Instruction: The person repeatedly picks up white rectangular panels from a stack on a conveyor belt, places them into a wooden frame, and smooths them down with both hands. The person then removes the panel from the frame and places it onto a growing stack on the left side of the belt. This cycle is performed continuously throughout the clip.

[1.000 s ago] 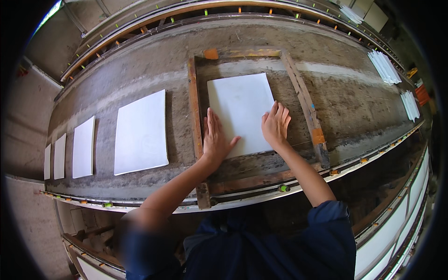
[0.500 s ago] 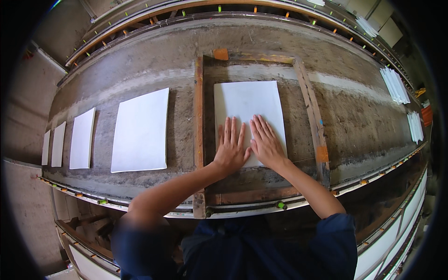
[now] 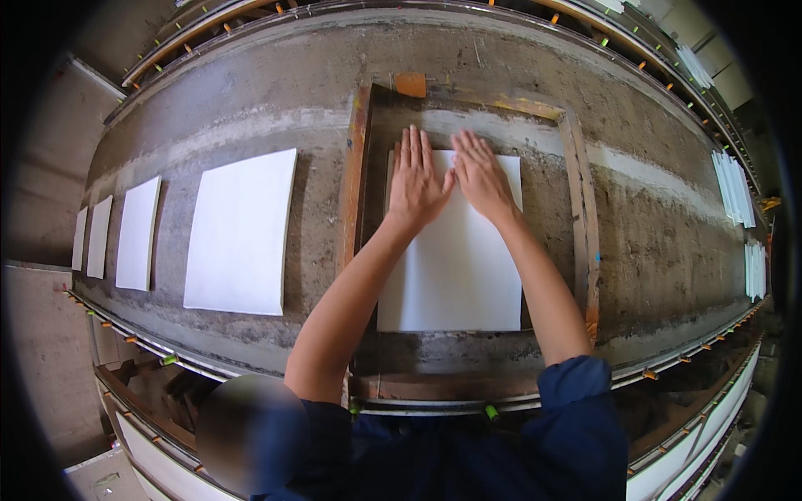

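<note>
A white rectangular sheet (image 3: pixel 464 275) lies flat on the long grey-brown table, inside a wooden frame (image 3: pixel 582 200). Both my hands rest near the sheet's far edge. My left hand (image 3: pixel 415 179) is flat at the far left corner, fingers stretched away from me and past the edge. Beside it, my right hand (image 3: pixel 483 177) lies flat too, its fingertips reaching just over the far edge. The thumbs come close together between the hands. Neither hand grips anything. Whether more than one layer lies under the hands cannot be told.
Several white sheets or stacks (image 3: pixel 240 234) lie in a row on the table (image 3: pixel 668 259) to the left. White stacks (image 3: pixel 733 189) stand at the far right. Orange and green pegs (image 3: pixel 491 412) line the table's rail. An orange patch (image 3: pixel 410 84) marks the frame's far corner.
Both hands have slid away from me, from the sheet's near half to its far edge. They stay flat and side by side. The whole view has shifted slightly.
</note>
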A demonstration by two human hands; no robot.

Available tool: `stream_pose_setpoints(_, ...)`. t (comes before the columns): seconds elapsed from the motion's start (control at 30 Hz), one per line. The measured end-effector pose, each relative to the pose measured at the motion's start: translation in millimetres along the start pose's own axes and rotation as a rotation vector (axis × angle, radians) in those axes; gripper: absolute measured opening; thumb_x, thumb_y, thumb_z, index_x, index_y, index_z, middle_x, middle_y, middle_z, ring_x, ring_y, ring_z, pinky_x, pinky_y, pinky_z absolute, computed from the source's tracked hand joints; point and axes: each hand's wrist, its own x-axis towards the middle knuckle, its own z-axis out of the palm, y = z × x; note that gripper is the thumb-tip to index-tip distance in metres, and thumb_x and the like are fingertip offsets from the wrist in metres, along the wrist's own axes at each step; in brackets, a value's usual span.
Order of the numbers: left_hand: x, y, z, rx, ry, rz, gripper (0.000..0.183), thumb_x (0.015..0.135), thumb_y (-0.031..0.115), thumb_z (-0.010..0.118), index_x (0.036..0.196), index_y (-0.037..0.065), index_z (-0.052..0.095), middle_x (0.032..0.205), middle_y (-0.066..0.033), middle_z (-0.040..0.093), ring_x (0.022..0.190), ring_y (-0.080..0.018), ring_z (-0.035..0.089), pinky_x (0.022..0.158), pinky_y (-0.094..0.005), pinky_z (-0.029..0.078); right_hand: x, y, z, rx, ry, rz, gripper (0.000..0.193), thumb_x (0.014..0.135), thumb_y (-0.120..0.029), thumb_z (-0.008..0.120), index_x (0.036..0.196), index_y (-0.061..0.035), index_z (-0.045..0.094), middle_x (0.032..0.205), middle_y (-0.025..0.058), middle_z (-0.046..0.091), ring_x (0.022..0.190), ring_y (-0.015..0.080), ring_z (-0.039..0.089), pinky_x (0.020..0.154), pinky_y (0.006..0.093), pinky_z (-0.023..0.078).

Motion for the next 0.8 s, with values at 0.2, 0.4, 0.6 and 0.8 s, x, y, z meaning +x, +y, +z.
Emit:
stream_pose_setpoints(0.2,-27.9,-1.7,-10.4,0.011,0.021,-0.112,0.078,0.089,0.047,0.039,0.133,-0.014,0.019,0.14,-0.03,0.021,0.132,-0.0357,0.022,0.111,-0.0424,0.009,-29.5,11.0,-10.1,-0.211,0.065,0.289,0.054,0.096,-0.033,0.027,0.132,0.0069,0.032,0.138,0.0246,0.03,0.133,0.0299,0.023,0.111,0.0375,0.014)
stream_pose_setpoints(0.4,-94.8,9.8,-36.8,-0.056,-0.048,-0.136,0.086,0.085,0.053,0.045,0.133,-0.014,0.018,0.138,-0.0344,0.019,0.129,-0.045,0.019,0.109,-0.0468,0.014,-96.0,-12.6,-31.6,-0.295,0.109,0.238,0.061,0.095,-0.038,0.03,0.133,0.0097,0.027,0.142,0.0251,0.023,0.135,0.0337,0.013,0.11,0.0451,0.008)
stream_pose_setpoints(0.6,-170.6,27.6,-64.4,-0.028,-0.11,0.203,0.095,0.082,0.064,0.039,0.137,-0.009,0.011,0.142,-0.0327,0.008,0.134,-0.0446,0.005,0.104,-0.0614,0.007,-155.2,-70.9,-67.5,-0.244,-0.079,0.036,0.071,0.092,-0.048,0.031,0.136,0.0065,0.022,0.144,0.0223,0.017,0.137,0.0307,0.008,0.11,0.0473,0.006)
stream_pose_setpoints(0.8,-163.3,40.2,-81.6,0.095,-0.371,0.3,0.1,0.079,0.073,0.029,0.139,-0.005,0.014,0.144,-0.0289,0.007,0.135,-0.0414,-0.001,0.104,-0.0606,0.001,-168.8,-97.1,-82.6,-0.147,-0.306,-0.167,0.076,0.088,-0.053,0.034,0.138,0.0024,0.018,0.144,0.021,0.018,0.136,0.0304,0.011,0.111,0.0468,0.009)
